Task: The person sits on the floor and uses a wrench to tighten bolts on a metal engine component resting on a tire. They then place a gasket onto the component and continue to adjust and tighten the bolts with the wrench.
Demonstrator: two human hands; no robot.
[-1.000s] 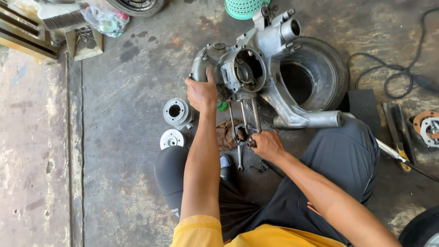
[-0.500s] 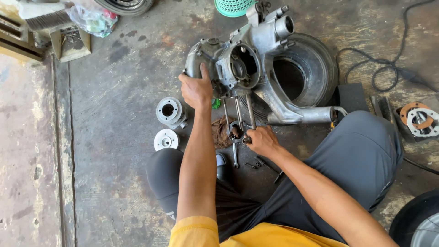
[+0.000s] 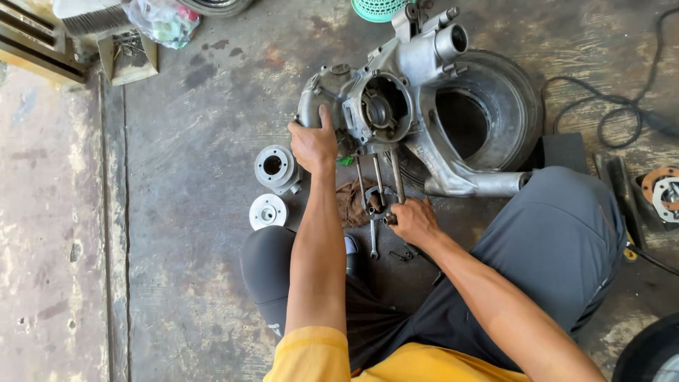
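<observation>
The concrete floor [image 3: 177, 212] fills the view, stained and grey. On it, at about one o'clock from the centre, lies a small tyre [image 3: 495, 106] on its side. Set against the tyre's nine o'clock side is a grey cast-aluminium engine casing [image 3: 396, 92], with a round opening facing up and an arm running along the tyre's rim to five o'clock. Long threaded studs [image 3: 378, 177] stick out of the casing toward six o'clock.

The person sits with grey-trousered knees [image 3: 566, 240] on either side of the work. The left hand [image 3: 313, 143] is clenched over the casing's rounded end at nine o'clock, thumb on top, pressing it down. The right hand [image 3: 414, 221] is closed around the lower ends of the studs, at six o'clock from the casing's opening; what the fingers pinch there is too small to tell.

At nine o'clock from the left hand a grey flanged hub [image 3: 274, 167] stands on the floor, and a white disc [image 3: 267, 211] lies just below it at six o'clock. A brown rag [image 3: 351, 201] lies under the studs. A spanner [image 3: 373, 240] lies between the forearms. At two o'clock a black cable [image 3: 615, 113] loops across the floor.
</observation>
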